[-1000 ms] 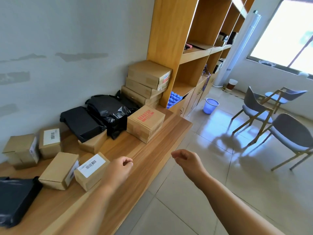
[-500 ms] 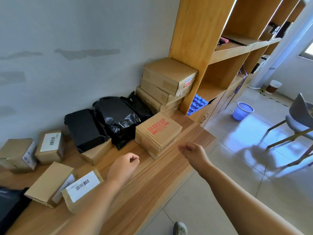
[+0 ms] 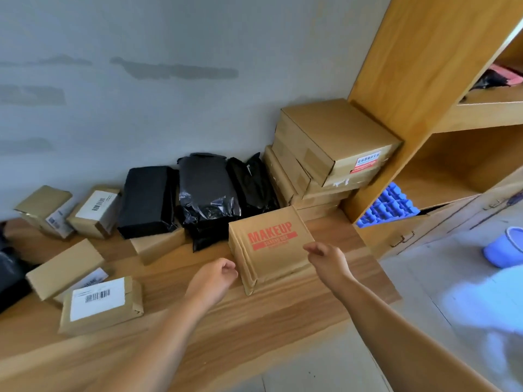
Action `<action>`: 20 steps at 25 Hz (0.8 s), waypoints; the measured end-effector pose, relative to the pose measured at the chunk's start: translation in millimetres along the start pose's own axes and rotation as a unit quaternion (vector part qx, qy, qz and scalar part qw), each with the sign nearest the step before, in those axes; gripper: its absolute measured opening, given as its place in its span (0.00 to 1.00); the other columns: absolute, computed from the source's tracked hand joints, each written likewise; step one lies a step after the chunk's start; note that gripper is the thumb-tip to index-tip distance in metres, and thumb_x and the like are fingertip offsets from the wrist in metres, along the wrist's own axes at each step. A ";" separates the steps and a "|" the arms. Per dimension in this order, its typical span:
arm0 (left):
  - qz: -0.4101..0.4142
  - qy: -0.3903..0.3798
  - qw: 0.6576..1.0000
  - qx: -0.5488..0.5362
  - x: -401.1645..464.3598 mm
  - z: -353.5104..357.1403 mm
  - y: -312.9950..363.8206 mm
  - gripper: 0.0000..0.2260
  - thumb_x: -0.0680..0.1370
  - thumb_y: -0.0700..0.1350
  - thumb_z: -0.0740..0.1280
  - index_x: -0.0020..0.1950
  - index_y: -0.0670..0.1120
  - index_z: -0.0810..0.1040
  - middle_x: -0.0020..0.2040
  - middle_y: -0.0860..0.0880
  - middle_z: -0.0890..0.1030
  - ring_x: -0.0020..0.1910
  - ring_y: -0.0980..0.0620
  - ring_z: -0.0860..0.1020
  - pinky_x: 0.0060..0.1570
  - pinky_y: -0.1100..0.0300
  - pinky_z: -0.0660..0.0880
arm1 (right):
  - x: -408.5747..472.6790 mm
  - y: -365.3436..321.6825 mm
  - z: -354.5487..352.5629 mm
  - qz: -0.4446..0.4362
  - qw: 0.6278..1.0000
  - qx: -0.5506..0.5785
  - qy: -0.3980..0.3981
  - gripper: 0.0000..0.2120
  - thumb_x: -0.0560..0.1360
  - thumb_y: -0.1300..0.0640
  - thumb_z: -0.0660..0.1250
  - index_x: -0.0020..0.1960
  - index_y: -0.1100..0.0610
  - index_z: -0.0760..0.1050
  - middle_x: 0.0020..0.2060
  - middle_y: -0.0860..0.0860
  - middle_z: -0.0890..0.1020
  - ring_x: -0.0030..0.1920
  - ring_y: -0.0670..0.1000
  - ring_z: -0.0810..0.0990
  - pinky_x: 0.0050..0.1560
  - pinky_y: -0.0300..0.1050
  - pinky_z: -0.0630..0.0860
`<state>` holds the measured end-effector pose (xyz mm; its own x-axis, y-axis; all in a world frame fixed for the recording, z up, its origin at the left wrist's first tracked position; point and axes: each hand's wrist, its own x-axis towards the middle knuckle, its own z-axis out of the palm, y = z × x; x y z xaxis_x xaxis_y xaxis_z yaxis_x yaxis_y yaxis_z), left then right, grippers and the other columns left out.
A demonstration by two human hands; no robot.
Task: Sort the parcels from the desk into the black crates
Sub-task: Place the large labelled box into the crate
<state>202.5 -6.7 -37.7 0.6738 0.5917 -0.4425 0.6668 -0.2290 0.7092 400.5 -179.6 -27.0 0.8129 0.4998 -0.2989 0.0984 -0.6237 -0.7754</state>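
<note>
Head view is giving me the MAKEUP box (image 3: 271,244) sitting near the front edge of the wooden desk (image 3: 226,335), its red lettering facing up. I am seeing the left hand (image 3: 210,281) hovering just beside the box's near left corner, fingers loosely curled and gripping nothing. The right hand (image 3: 328,260) is hanging over the box's right edge, fingers and thumb drawn together, and I cannot tell whether they are touching the cardboard. The 2 hands are sitting apart, 1 on each side of the box.

Behind the box, 3 black plastic parcels (image 3: 208,190) are leaning against the grey wall (image 3: 169,108), with a plain carton (image 3: 158,244) lying under the leftmost one. To the right of them, a stack of flat cartons (image 3: 325,159) is resting against the side of the wooden shelf unit (image 3: 410,66).

Toward the left, a labelled carton (image 3: 100,304) is lying near the desk's front with its barcode facing up, and a plain brown carton (image 3: 65,268) is sitting just behind it. 2 more small cartons (image 3: 70,210) are standing by the wall. A blue tray (image 3: 387,207) is showing in the shelf's lower bay, and a blue bucket (image 3: 506,247) is standing on the floor at right.
</note>
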 end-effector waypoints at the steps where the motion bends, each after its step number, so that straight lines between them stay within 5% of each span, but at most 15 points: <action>1: -0.017 0.005 1.000 -0.012 5.6 8.2 3.2 0.13 0.79 0.50 0.61 0.63 0.51 0.74 0.57 0.53 0.79 0.43 0.57 0.79 0.39 0.61 0.74 | 13.8 3.6 -4.0 -0.002 1.000 -0.019 -0.009 0.15 0.75 0.63 0.61 0.54 0.47 0.78 0.51 0.44 0.78 0.46 0.40 0.76 0.37 0.32 0.69; 3: -0.047 0.017 0.998 -0.035 15.2 22.8 7.1 0.18 0.78 0.51 0.63 0.67 0.51 0.71 0.63 0.51 0.76 0.47 0.58 0.77 0.39 0.65 0.72 | 37.2 8.2 -8.2 -0.010 0.997 -0.067 -0.023 0.18 0.74 0.62 0.60 0.60 0.47 0.76 0.52 0.44 0.75 0.45 0.41 0.75 0.36 0.34 0.69; 6: -0.073 0.035 0.996 -0.049 25.7 40.2 7.8 0.24 0.77 0.52 0.65 0.72 0.50 0.66 0.68 0.52 0.73 0.51 0.58 0.76 0.42 0.65 0.70 | 60.9 12.0 -5.1 -0.039 0.994 -0.092 -0.049 0.25 0.72 0.65 0.59 0.66 0.49 0.72 0.55 0.45 0.73 0.57 0.49 0.73 0.49 0.42 0.71; 11: -0.113 0.050 0.990 -0.075 33.4 53.6 5.4 0.31 0.76 0.48 0.66 0.77 0.52 0.57 0.63 0.54 0.73 0.29 0.60 0.74 0.27 0.62 0.70 | 66.6 12.7 8.5 0.008 0.993 -0.068 -0.099 0.31 0.74 0.63 0.61 0.75 0.51 0.59 0.59 0.47 0.73 0.51 0.48 0.73 0.42 0.40 0.69; 17: -0.141 0.075 0.984 -0.073 22.6 42.7 -3.0 0.33 0.77 0.48 0.64 0.78 0.51 0.50 0.56 0.55 0.74 0.35 0.61 0.75 0.27 0.65 0.72 | 49.8 7.3 31.1 0.016 0.989 -0.058 -0.134 0.20 0.72 0.64 0.61 0.63 0.53 0.69 0.57 0.53 0.76 0.50 0.51 0.76 0.45 0.46 0.74; 20: -0.133 0.088 0.985 -0.060 8.2 31.2 -10.6 0.25 0.77 0.46 0.64 0.73 0.50 0.62 0.48 0.57 0.76 0.36 0.56 0.79 0.29 0.59 0.75 | 32.0 1.6 45.1 0.026 0.986 -0.059 -0.152 0.18 0.73 0.63 0.61 0.62 0.56 0.71 0.57 0.55 0.75 0.51 0.53 0.76 0.41 0.43 0.74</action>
<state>210.9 -23.6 -66.1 0.4067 0.7463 -0.5269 0.7627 0.0401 0.6455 400.8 -137.5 -62.9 0.6106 0.6110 -0.5038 0.1408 -0.7098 -0.6902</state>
